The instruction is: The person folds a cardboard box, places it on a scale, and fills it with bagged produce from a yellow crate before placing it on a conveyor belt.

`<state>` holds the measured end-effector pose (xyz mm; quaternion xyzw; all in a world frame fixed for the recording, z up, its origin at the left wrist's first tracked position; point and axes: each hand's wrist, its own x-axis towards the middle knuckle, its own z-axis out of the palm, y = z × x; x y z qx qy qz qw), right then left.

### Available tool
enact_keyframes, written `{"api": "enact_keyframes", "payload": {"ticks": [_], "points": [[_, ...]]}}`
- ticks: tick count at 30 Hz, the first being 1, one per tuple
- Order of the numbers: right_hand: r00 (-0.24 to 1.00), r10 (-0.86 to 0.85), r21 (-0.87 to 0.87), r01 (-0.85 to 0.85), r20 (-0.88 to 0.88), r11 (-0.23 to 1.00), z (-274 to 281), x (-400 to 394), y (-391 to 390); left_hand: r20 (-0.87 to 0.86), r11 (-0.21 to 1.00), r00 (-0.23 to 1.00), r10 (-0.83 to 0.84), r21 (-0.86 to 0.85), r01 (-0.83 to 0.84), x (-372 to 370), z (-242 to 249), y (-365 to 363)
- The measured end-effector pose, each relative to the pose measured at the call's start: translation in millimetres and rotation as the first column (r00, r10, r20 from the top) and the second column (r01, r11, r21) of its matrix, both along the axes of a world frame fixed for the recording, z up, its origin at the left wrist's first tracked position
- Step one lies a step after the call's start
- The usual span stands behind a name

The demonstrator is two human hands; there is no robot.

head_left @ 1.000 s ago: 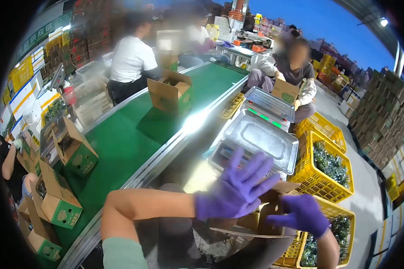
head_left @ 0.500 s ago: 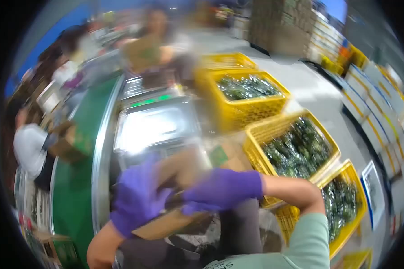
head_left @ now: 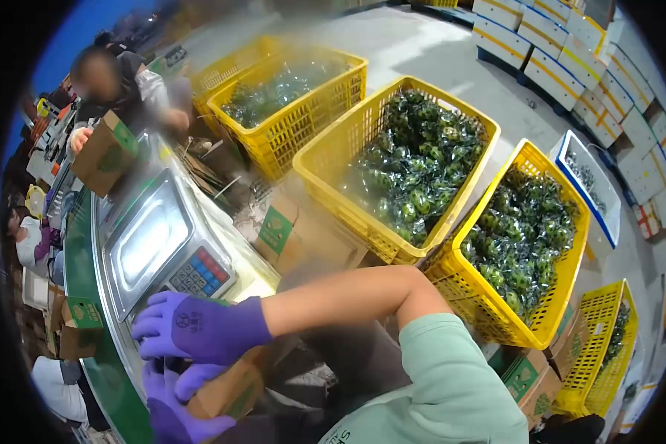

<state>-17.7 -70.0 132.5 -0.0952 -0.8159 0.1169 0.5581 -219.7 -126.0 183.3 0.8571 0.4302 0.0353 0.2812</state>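
Purple gloves cover both hands. My left hand [head_left: 174,411] grips the near side of a small brown cardboard box [head_left: 233,388] low in front of my body. Just above it, my right hand [head_left: 200,325] reaches across with its fingers bent over something dark, mostly hidden between the hands. Beside the hands lies a silver scale [head_left: 152,248] with a keypad of grey, red and blue keys.
Yellow crates [head_left: 488,140] of dark green wrapped items stand to the right. A green conveyor belt [head_left: 115,385] runs at the left. Across the scale, a person holds an open carton [head_left: 107,155]. White boxes [head_left: 555,70] are stacked at the back right.
The view has swung right, so crates and scale sit further left. The right hand has come over beside the left, at the far end of the box.
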Motion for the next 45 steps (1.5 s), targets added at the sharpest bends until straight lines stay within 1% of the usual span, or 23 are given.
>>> {"api": "enact_keyframes", "payload": {"ticks": [2,4,5,7,8,9,11,12,14,15,17,19,23,26,28,30,35,36,38,40,42,44,45], "points": [[0.995,-0.020,-0.061,0.014,-0.100,0.998,-8,17,6,0.090,0.949,0.987,0.133,-0.300,-0.100,12,-8,15],[0.930,-0.272,-0.066,0.264,-0.247,0.962,-12,63,26,0.216,0.924,0.949,0.230,-0.354,-0.144,13,-9,22],[0.908,-0.345,-0.330,0.258,-0.239,0.908,-11,115,22,0.301,0.915,0.910,0.284,-0.370,-0.163,13,-5,27],[0.631,-0.726,-0.298,0.662,-0.273,0.688,-47,215,55,0.538,0.914,0.772,0.340,-0.381,-0.138,6,10,31],[0.491,-0.857,-0.398,0.763,-0.155,0.509,-70,272,61,0.653,0.913,0.675,0.342,-0.401,-0.076,4,15,34],[0.427,-0.877,-0.426,0.767,-0.220,0.480,-111,327,76,0.755,0.906,0.564,0.335,-0.423,0.027,3,13,36],[0.146,-0.941,-0.377,0.926,0.306,0.021,-200,412,69,0.843,0.846,0.400,0.361,-0.476,0.240,10,1,47],[0.189,-0.849,-0.467,0.881,0.493,-0.075,-249,447,65,0.852,0.796,0.352,0.387,-0.501,0.339,21,-18,55],[0.180,-0.538,-0.380,0.879,0.823,-0.288,-275,458,59,0.854,0.771,0.312,0.416,-0.513,0.377,61,-62,74],[0.160,-0.494,-0.341,0.891,0.854,-0.300,-289,453,64,0.887,0.833,0.142,0.439,-0.461,0.306,92,-88,79],[0.147,-0.465,-0.308,0.905,0.873,-0.293,-308,455,95,0.853,0.852,-0.049,0.520,-0.515,0.094,146,-124,91],[0.185,-0.155,-0.207,0.968,0.970,-0.143,-327,452,127,0.808,0.813,-0.113,0.579,-0.583,0.000,189,-150,101],[0.110,-0.037,-0.115,0.969,0.993,-0.217,-339,437,151,0.740,0.741,-0.046,0.671,-0.671,0.008,245,-175,103],[0.330,-0.007,-0.329,0.938,0.944,-0.112,-347,460,143,0.689,0.689,0.021,0.724,-0.724,-0.032,249,-186,101],[0.342,-0.106,-0.358,0.901,0.934,-0.247,-343,451,125,0.675,0.676,0.027,0.737,-0.737,-0.009,246,-194,100],[0.336,-0.294,-0.416,0.867,0.895,-0.275,-342,444,102,0.645,0.644,0.084,0.760,-0.764,0.040,238,-195,94],[0.350,-0.593,-0.522,0.841,0.725,-0.142,-324,472,59,0.621,0.620,-0.006,0.784,-0.783,0.045,212,-214,85],[0.356,-0.668,-0.546,0.833,0.654,-0.091,-306,473,55,0.617,0.617,-0.010,0.787,-0.785,0.054,209,-217,85],[0.563,-0.774,-0.890,0.455,0.290,-0.002,-243,476,46,0.612,0.613,-0.068,0.788,-0.770,0.177,201,-228,86],[0.528,-0.842,-0.798,0.553,0.114,0.239,-165,469,40,0.617,0.614,-0.064,0.784,-0.757,0.223,202,-229,87],[0.556,-0.828,-0.785,0.543,0.069,0.299,-78,435,32,0.582,0.566,-0.014,0.813,-0.784,0.257,211,-224,87],[0.634,-0.772,-0.700,0.540,-0.027,0.468,-21,382,34,0.601,0.562,0.040,0.798,-0.767,0.311,227,-213,83],[0.596,-0.795,-0.492,0.728,0.109,0.478,-7,354,37,0.605,0.565,0.016,0.796,-0.753,0.338,233,-217,82]]}}
